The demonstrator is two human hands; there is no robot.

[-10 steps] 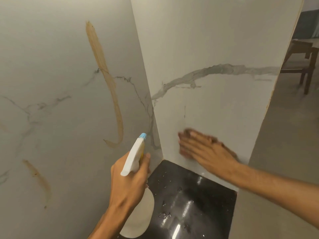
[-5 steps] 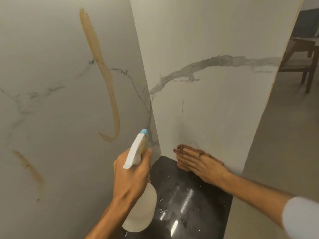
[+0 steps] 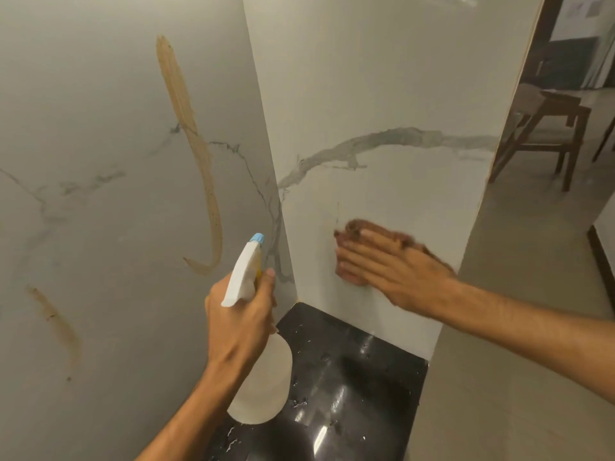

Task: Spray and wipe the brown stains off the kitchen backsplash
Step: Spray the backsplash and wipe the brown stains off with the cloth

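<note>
Two stains (image 3: pixel 203 181) (image 3: pixel 56 322) (brown), one spray bottle (image 3: pixel 266 387), one cloth (image 3: pixel 355 225), two hands (image 3: pixel 239 321) (image 3: pixel 399 274)

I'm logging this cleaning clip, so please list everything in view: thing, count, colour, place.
long stain: 1, brown, on the left panel
short stain: 1, brown, lower on the left panel
left panel: 1, white marble with grey veins, left of the corner
right panel: 1, white marble with grey veins, right of the corner
bottle: 1, white with a blue nozzle, over the counter
cloth: 1, brown, against the right panel
counter: 1, black with droplets, below the corner
chair: 1, brown wood, far right background
left hand: 1, grips the bottle
right hand: 1, flat, presses the cloth on the right panel
</note>
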